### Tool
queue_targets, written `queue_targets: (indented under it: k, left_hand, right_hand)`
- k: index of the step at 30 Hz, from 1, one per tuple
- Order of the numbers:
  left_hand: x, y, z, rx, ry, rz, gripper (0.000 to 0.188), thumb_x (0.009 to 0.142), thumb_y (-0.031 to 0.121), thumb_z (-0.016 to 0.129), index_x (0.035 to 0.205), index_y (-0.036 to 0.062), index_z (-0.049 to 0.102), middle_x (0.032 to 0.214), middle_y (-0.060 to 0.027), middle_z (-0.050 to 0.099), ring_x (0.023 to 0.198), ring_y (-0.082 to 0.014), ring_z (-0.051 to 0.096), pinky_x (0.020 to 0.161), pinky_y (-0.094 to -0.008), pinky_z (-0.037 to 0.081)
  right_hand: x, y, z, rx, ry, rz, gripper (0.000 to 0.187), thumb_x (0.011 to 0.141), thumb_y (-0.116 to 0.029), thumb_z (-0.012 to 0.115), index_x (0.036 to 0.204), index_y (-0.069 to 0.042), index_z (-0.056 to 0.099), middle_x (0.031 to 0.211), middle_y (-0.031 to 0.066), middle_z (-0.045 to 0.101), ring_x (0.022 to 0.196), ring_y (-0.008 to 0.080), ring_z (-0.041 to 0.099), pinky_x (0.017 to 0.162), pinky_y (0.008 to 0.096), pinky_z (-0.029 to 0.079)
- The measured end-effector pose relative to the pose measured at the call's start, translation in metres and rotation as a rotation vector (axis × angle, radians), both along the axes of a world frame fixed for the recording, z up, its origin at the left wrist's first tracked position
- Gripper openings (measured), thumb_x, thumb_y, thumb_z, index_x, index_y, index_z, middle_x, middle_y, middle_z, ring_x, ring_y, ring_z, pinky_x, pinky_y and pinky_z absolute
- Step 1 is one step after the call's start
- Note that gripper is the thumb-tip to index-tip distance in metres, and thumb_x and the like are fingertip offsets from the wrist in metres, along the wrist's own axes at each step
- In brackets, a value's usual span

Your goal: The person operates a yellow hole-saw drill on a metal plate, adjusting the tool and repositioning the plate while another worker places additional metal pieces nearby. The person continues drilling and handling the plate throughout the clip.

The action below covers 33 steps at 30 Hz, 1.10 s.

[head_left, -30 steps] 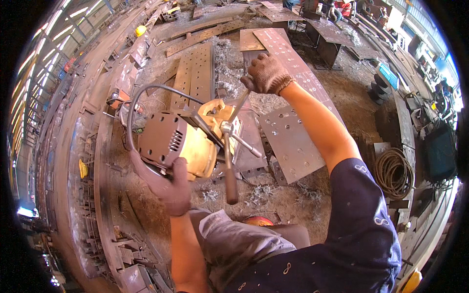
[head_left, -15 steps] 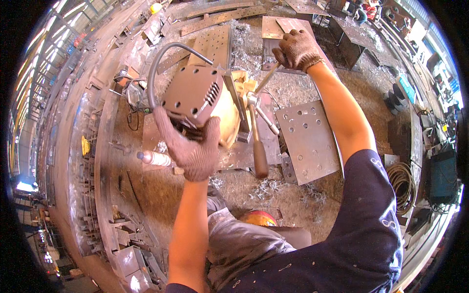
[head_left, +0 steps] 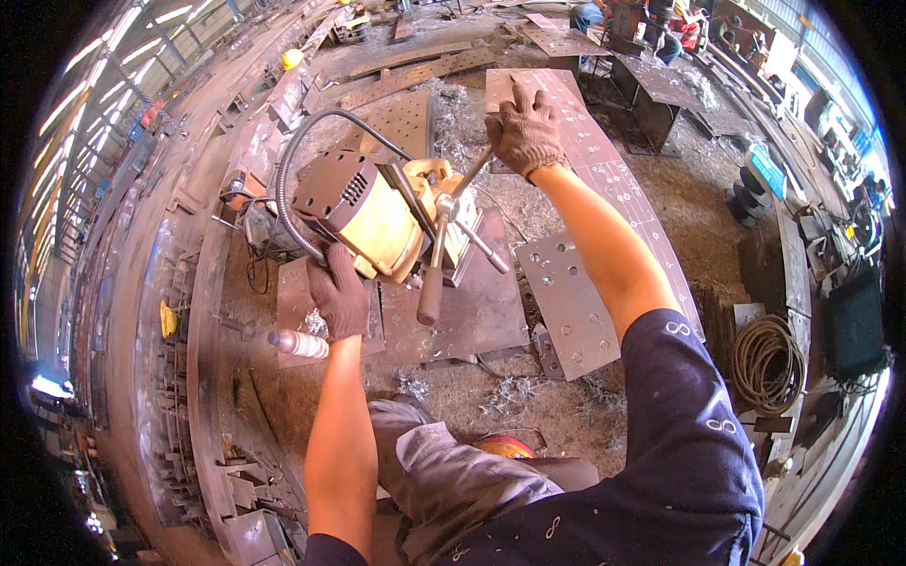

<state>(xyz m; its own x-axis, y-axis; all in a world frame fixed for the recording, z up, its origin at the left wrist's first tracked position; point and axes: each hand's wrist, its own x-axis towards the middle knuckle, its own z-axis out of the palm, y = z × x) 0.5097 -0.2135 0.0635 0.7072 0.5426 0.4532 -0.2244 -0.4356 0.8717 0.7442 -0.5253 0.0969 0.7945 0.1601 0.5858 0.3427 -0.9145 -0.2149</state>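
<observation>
A yellow and brown magnetic drill (head_left: 377,222) leans over the steel plates in front of me. My left hand (head_left: 337,294), in a brown knit glove, holds its near left side by the lower end of the grey flexible conduit (head_left: 283,174); part of the fingers is hidden there. Out ahead, my gloved right hand (head_left: 527,132) is on the end of the upper spoke of the feed handle (head_left: 451,206), some fingers pointing up. Another spoke, with a dark grip (head_left: 429,297), points toward me. Beside my left wrist lies a pale bottle (head_left: 300,344).
A drilled steel plate (head_left: 569,316) lies to the right, and a long marked plate (head_left: 604,156) stretches behind it. Metal shavings (head_left: 519,401) litter the ground. A coiled hose (head_left: 769,363) sits far right. People (head_left: 661,33) are at the back right.
My left hand has slid from the motor housing down to the drill's lower left side. My right hand has moved left and slightly nearer with the spoke, its fingers less tightly curled.
</observation>
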Motion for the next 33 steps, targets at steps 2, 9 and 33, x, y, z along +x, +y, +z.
queue_targets:
  k: [2,9,33]
  left_hand:
    - [0.0,-0.008,-0.011,0.058,0.117,0.041,0.048,0.111,0.036,0.062,0.133,-0.0075,0.059,0.116,-0.0208,0.07,0.105,-0.0304,0.067,0.096,-0.0443,0.053]
    - [-0.012,-0.08,-0.017,0.118,-0.031,0.239,0.04,0.101,0.032,0.075,0.108,-0.0031,0.057,0.092,-0.016,0.064,0.08,-0.0324,0.064,0.076,-0.0451,0.054]
    - [0.006,-0.17,-0.018,0.129,0.075,0.04,0.062,0.089,0.047,0.092,0.12,0.0045,0.059,0.101,-0.0223,0.067,0.092,-0.042,0.071,0.076,-0.0539,0.056]
  right_hand:
    - [0.012,0.003,-0.017,0.16,-0.069,-0.044,0.064,0.1,-0.04,0.068,0.149,-0.001,0.057,0.171,0.0286,0.034,0.155,0.0606,0.034,0.126,0.068,0.036]
    - [0.068,0.033,0.002,0.178,0.231,0.014,0.093,0.093,-0.023,0.071,0.171,-0.003,0.024,0.18,0.0355,0.011,0.166,0.0571,0.018,0.13,0.0611,0.038]
    - [0.097,0.111,0.119,0.371,0.435,0.546,0.048,0.101,-0.019,0.073,0.14,0.009,0.067,0.11,0.0171,0.08,0.084,0.0243,0.079,0.084,0.0399,0.065]
